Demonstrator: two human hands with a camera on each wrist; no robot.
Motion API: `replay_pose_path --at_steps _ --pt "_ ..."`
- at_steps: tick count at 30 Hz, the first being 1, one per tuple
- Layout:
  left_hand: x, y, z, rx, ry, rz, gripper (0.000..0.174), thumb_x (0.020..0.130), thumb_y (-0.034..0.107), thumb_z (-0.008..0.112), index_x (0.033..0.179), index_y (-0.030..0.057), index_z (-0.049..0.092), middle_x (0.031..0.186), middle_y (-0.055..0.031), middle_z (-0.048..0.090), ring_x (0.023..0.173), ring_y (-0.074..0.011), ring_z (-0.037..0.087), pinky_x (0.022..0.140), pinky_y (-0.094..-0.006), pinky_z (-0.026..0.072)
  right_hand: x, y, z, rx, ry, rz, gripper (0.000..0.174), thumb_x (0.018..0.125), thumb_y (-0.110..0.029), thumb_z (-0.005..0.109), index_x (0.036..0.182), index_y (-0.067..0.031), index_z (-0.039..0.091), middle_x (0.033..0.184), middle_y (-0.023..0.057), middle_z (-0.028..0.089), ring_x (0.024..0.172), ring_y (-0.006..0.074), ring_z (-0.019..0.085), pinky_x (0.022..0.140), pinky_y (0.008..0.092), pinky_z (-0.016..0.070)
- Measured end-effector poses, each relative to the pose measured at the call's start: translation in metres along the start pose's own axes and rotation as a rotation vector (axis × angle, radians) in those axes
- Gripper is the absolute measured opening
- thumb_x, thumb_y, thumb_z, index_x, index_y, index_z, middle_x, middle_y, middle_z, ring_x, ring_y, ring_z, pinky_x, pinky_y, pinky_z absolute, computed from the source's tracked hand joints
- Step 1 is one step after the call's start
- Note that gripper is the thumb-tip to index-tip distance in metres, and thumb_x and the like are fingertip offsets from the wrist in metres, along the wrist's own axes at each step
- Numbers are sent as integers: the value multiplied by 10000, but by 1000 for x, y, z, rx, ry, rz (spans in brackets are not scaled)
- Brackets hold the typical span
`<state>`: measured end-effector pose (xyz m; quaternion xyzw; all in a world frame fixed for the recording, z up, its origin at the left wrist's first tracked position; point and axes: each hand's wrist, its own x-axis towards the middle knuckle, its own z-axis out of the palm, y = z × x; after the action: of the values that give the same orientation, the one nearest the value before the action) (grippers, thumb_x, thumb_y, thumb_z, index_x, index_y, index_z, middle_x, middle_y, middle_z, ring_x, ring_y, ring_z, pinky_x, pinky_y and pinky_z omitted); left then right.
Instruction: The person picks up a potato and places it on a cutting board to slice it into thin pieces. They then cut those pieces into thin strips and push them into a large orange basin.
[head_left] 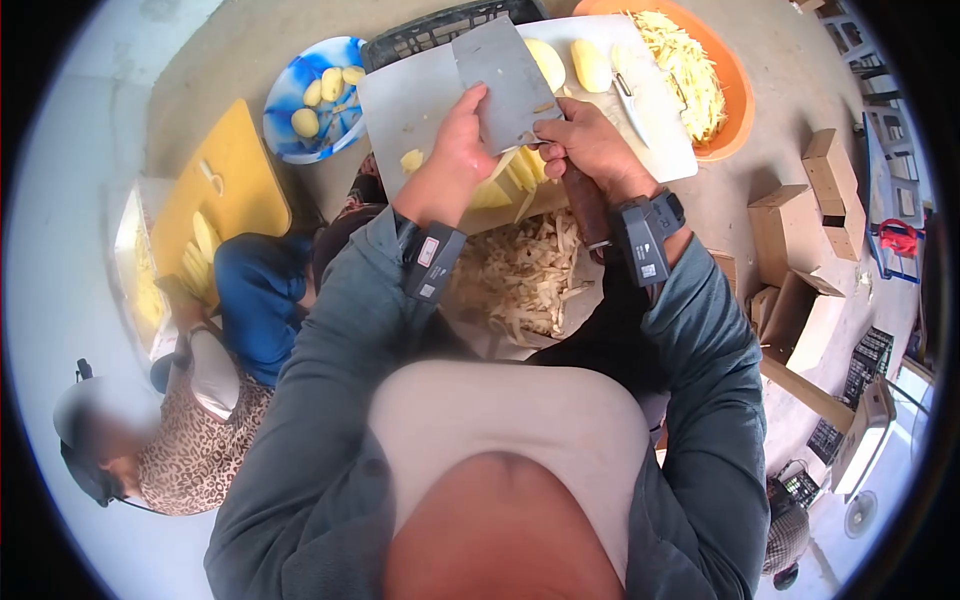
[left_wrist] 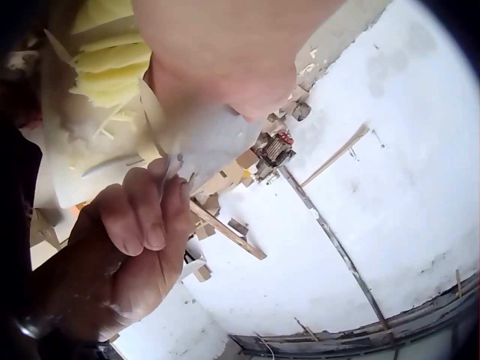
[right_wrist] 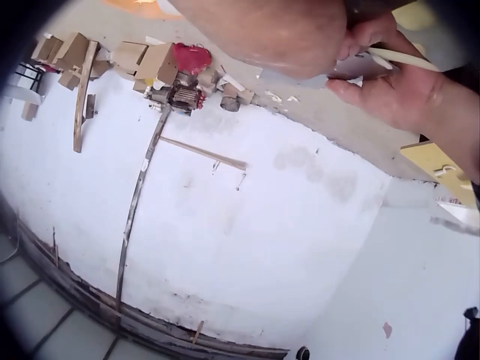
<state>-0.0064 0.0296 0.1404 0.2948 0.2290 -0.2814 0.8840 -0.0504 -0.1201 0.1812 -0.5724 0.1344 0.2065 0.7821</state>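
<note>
A broad cleaver blade [head_left: 505,75] is raised over a white cutting board [head_left: 665,125]. My right hand [head_left: 595,145] grips the cleaver where its brown handle [head_left: 585,205] meets the blade; its curled fingers show in the left wrist view. My left hand [head_left: 455,165] holds the blade's near left edge, thumb along the flat. A pale potato strip [right_wrist: 405,59] lies across the left palm in the right wrist view. Sliced potato [head_left: 520,170] rests on the board beneath the hands, partly hidden. Beyond the blade are a peeled potato [head_left: 591,66] and a peeler [head_left: 630,105].
An orange bowl [head_left: 740,105] of potato strips stands at the back right, a blue-and-white basin [head_left: 285,115] with potatoes at the back left. Peelings [head_left: 525,275] fill a container below the board. Another person [head_left: 200,440] sits left beside a yellow board [head_left: 245,165]. Cardboard boxes [head_left: 785,235] stand right.
</note>
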Motion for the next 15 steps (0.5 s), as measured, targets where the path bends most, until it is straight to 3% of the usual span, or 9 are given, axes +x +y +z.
replay_pose_path --at_steps 5,8,10,11,13,15 --pt "12 -1 1 -104 67 -15 341 912 265 561 1198 86 513 1192 -97 544 1120 -314 518 965 -527 407 6 -4 -11 -54 -1 21 212 844 -11 512 1039 71 497 708 61 512 532 93 465 437 243 403" --pt "12 -5 1 -4 148 60 339 892 245 604 1182 90 524 1197 -84 530 1138 -293 502 984 -514 396 7 1 -14 -109 22 10 209 845 -15 512 1034 73 498 730 66 520 536 93 471 441 241 408" --pt "19 -7 -4 34 182 69 281 903 226 596 1128 73 525 1035 -71 582 955 -248 581 854 -456 494 2 0 -15 -102 38 4 210 845 -20 515 1032 75 499 729 67 521 531 94 473 444 240 412" --pt "31 -7 -16 36 186 65 281 903 226 596 1128 73 525 1035 -71 582 955 -248 581 854 -456 494 -1 -3 -15 -62 55 -22 211 844 -25 518 1027 77 500 705 64 516 519 97 471 445 243 416" --pt "49 -2 -39 -140 69 -9 215 880 191 632 1049 80 558 998 -59 554 839 -192 583 747 -342 502 -6 -8 -16 -18 73 -46 212 843 -30 521 1023 80 501 680 62 511 507 99 469 446 246 420" --pt "53 -3 -51 -109 70 5 183 883 172 624 1017 67 556 940 -58 549 778 -172 570 685 -304 487 -8 -7 -21 -25 134 -124 210 842 -35 526 1008 91 499 654 67 506 492 111 469 450 254 430"
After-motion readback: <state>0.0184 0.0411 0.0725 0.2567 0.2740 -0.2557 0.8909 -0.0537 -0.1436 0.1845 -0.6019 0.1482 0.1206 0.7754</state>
